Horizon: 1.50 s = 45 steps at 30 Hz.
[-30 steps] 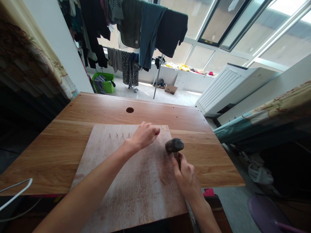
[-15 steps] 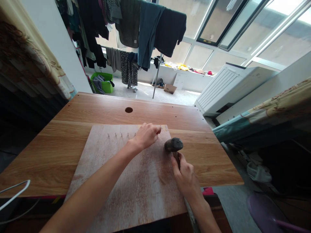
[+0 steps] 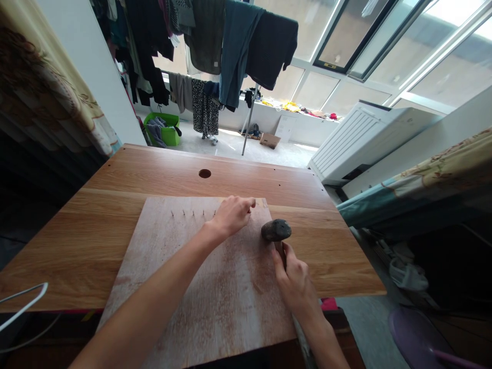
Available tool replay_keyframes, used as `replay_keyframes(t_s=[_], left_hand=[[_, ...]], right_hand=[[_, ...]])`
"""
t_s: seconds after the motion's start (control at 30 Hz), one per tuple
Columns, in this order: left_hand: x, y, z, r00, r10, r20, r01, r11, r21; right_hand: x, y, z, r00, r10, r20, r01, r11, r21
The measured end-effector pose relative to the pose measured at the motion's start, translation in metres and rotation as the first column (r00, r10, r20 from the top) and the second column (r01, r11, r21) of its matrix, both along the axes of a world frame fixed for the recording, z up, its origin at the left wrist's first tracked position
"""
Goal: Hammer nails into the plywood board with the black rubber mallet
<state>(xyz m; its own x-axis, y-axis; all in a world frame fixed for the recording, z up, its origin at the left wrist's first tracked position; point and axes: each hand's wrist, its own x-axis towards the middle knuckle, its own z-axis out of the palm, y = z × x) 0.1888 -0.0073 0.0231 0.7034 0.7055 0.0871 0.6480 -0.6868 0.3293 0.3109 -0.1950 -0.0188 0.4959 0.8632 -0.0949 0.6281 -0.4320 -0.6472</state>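
Observation:
My right hand (image 3: 295, 279) is wrapped around the handle of a hammer (image 3: 275, 230). The dark, blocky head is up, over the right edge of a worn, whitish-brown board (image 3: 219, 302). Near the board's far right corner, my left hand (image 3: 233, 212) has its fingers curled and pinched together. Whatever is between those fingertips is hidden or too small to make out. Several thin nails (image 3: 193, 212) stand upright in a row along the far part of the board, left of that hand. My left forearm crosses over the board.
Beneath the board is a wood-grain desk (image 3: 92, 230) with a round hole (image 3: 205, 173). A white wire-like loop (image 3: 34, 297) juts in at left. Beyond are hanging clothes (image 3: 234, 51), a green basket (image 3: 171, 134) and a cardboard box (image 3: 269, 140). A purple stool (image 3: 411, 335) stands lower right.
Both hands and the hammer hold nearly the same positions. Only a slight shift of the whole view shows.

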Motion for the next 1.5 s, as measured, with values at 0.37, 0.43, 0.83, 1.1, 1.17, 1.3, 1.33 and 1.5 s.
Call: replay_keyframes(t_s=[0.37,0.43,0.83,1.1,1.17,1.3,1.33,1.5], left_hand=[[0.001,-0.001,-0.002,0.998,-0.064,0.023,0.063,0.997,0.052],[0.001,-0.001,-0.003,0.999,-0.040,0.009,0.040,0.999,0.030],[0.003,-0.004,-0.002,0.999,0.031,-0.017,-0.031,1.000,0.001],[0.002,-0.003,-0.007,1.000,0.029,0.006,-0.029,0.999,0.021],[0.002,-0.004,-0.006,1.000,0.026,0.006,-0.026,0.999,0.026],[0.001,-0.005,-0.003,1.000,0.027,0.000,-0.027,0.999,0.021],[0.001,-0.005,-0.002,1.000,0.029,-0.001,-0.029,0.999,0.020],[0.002,-0.005,-0.004,1.000,0.018,0.009,-0.018,1.000,0.023]], right_hand=[[0.003,0.000,0.001,0.997,-0.019,-0.069,0.021,1.000,0.017],[0.006,0.000,0.001,0.995,-0.017,-0.099,0.019,1.000,0.023],[0.017,0.008,0.019,0.928,0.038,-0.370,-0.012,0.997,0.073],[0.012,0.041,0.051,0.938,0.150,-0.311,-0.107,0.983,0.151],[0.008,0.047,0.054,0.945,0.162,-0.285,-0.122,0.981,0.152],[0.000,0.053,0.052,0.963,0.136,-0.232,-0.108,0.986,0.126],[-0.001,0.053,0.051,0.967,0.126,-0.222,-0.101,0.988,0.117],[-0.004,0.051,0.048,0.977,0.085,-0.198,-0.063,0.991,0.114]])
